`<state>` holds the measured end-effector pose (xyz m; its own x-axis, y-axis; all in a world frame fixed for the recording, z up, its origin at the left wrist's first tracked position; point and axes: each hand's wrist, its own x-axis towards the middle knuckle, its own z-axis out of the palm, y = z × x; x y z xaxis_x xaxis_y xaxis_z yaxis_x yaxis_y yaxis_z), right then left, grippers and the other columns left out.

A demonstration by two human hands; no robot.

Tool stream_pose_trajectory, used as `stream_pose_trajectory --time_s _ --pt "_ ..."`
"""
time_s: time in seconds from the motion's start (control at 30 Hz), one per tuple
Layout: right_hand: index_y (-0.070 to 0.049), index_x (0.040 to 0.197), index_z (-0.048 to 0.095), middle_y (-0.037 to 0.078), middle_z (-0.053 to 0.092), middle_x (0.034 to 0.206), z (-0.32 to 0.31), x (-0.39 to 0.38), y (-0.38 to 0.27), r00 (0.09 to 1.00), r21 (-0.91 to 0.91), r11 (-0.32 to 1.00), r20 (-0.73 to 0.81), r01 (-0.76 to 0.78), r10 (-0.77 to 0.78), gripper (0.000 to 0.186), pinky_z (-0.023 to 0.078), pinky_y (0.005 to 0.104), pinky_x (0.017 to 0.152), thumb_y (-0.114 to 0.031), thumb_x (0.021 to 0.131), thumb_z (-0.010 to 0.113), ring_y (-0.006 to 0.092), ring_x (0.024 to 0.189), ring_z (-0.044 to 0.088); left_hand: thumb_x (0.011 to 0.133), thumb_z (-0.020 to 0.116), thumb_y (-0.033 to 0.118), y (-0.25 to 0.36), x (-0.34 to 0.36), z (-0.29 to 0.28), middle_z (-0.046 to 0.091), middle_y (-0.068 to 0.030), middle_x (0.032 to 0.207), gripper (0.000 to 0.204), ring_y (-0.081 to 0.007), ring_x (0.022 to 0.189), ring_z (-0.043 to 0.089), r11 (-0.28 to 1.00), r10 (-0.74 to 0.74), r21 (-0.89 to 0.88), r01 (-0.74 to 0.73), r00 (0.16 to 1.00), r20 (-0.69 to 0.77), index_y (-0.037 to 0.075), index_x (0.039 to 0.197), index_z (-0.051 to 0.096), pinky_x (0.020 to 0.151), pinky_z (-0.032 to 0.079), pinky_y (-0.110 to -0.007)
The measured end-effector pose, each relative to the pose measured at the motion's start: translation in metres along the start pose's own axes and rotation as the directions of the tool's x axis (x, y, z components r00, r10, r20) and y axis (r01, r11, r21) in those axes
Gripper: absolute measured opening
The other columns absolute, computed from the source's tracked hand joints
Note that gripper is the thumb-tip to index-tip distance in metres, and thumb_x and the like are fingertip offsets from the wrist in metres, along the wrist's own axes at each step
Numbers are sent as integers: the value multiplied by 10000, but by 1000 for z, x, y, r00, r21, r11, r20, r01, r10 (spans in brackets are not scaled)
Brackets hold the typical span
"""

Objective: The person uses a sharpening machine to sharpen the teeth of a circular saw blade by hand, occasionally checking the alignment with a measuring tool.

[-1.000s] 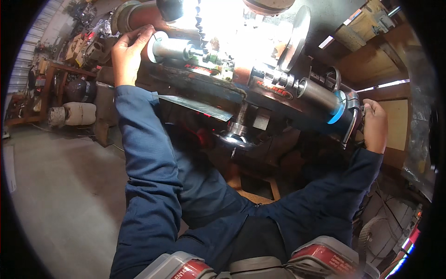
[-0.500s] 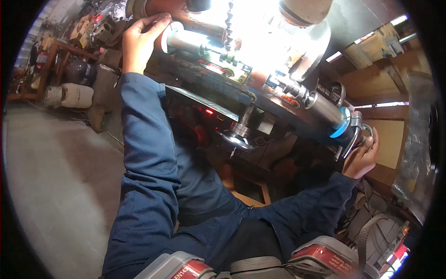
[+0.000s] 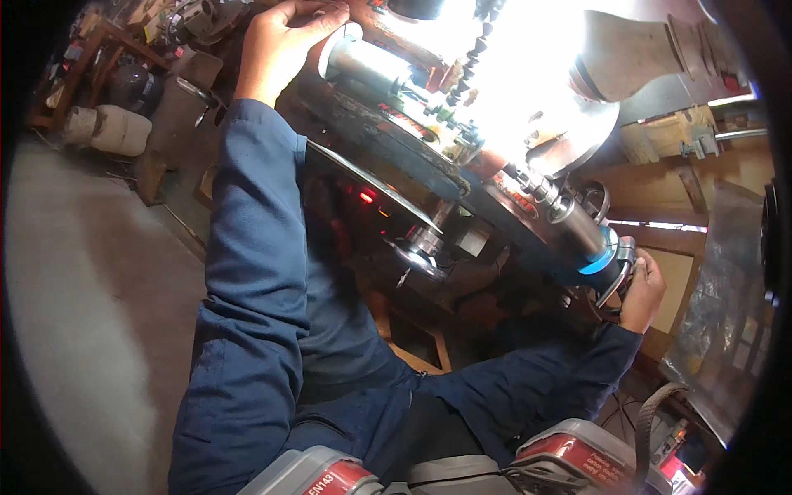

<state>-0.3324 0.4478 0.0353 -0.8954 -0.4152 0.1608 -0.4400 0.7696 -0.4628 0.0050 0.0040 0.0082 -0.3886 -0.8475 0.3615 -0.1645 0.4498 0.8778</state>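
My left hand is at the upper left beside a pale round flange on a silver cylinder; its fingers are curled, what they grip is unclear. My right hand is closed on a curved metal handle at the machine's right end, beside a steel cylinder with a blue ring. Between them stand a dark twisted bit, washed out by glare, and a line of small shaft fittings on the dark machine bed.
A silver handwheel hangs below the bed, with a metal plate to its left. At left are concrete floor, gas cylinders and cluttered shelving. Wooden boards and plastic sheeting are at the right.
The view has turned, so the machine appears more steeply slanted, lower at its right. My right hand has moved inward and closed round the end handle; my left hand stays at the left end.
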Motion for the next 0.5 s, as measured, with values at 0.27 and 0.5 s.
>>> stream_pose_trajectory --time_s 0.27,0.5 --pt "48 1065 661 102 684 918 -3 37 37 952 132 987 304 -89 45 254 483 301 762 -117 935 518 156 828 623 816 741 142 25 -4 -1 725 -115 878 233 -143 810 662 994 -105 -18 104 993 -48 -35 964 708 741 525 -285" --pt "18 1128 650 128 687 1020 4 -4 12 997 -111 993 -58 36 -43 299 488 338 833 -180 958 504 205 907 643 813 741 116 19 -6 -7 717 -109 857 219 -127 780 661 990 -86 -112 81 995 -40 -60 935 694 710 524 -263"
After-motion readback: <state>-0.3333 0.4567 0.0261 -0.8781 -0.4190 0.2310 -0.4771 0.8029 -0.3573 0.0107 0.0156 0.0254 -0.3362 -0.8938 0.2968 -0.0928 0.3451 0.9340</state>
